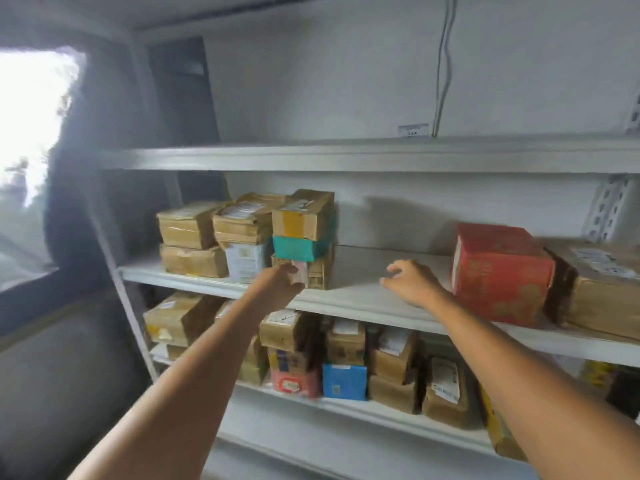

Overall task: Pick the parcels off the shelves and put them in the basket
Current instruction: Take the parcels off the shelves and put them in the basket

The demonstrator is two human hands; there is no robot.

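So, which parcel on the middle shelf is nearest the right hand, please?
The large red box, just right of the right hand; it is the only red parcel on that shelf.

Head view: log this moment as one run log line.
stage: reaching | left hand: at bottom parcel of stack, grip unclear | right hand: open over middle shelf | basket: not in view
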